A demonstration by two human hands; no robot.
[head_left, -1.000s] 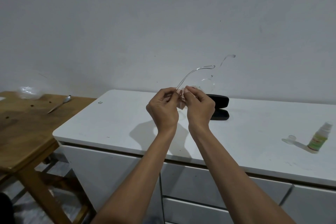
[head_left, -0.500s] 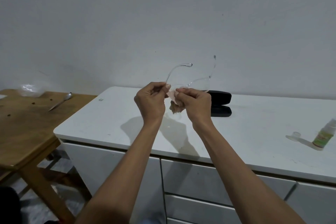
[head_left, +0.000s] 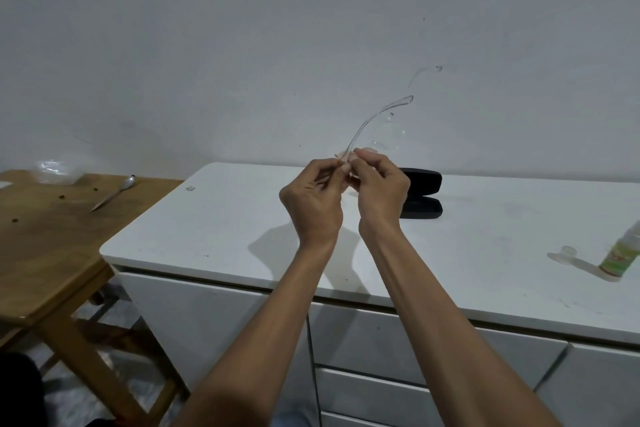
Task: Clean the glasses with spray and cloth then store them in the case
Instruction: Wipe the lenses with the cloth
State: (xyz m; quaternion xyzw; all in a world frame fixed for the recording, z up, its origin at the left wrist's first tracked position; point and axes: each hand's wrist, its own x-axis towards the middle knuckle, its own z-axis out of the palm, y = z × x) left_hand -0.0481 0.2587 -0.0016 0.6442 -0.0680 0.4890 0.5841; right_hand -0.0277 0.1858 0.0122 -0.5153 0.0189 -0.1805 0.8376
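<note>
Clear-framed glasses (head_left: 375, 120) are held up above the white cabinet top (head_left: 225, 218), their temples pointing up and to the right against the wall. My left hand (head_left: 313, 199) pinches the frame near one lens. My right hand (head_left: 379, 189) presses a small pinkish cloth (head_left: 346, 158) against that lens; most of the cloth is hidden by my fingers. Behind my right hand the black glasses case (head_left: 422, 194) lies open on the cabinet. At the far right stands the small spray bottle (head_left: 621, 253) with a green label, its clear cap (head_left: 568, 250) lying beside it.
A wooden table (head_left: 45, 236) stands left of the cabinet, carrying a spoon (head_left: 114, 192) and a crumpled clear plastic bag (head_left: 57, 172). The white wall rises right behind the cabinet. Drawers (head_left: 381, 340) front the cabinet below my arms.
The glasses have been turned so the temples swing from upright to slanting up-right. Both hands have drawn closer together on the lens and shifted slightly right.
</note>
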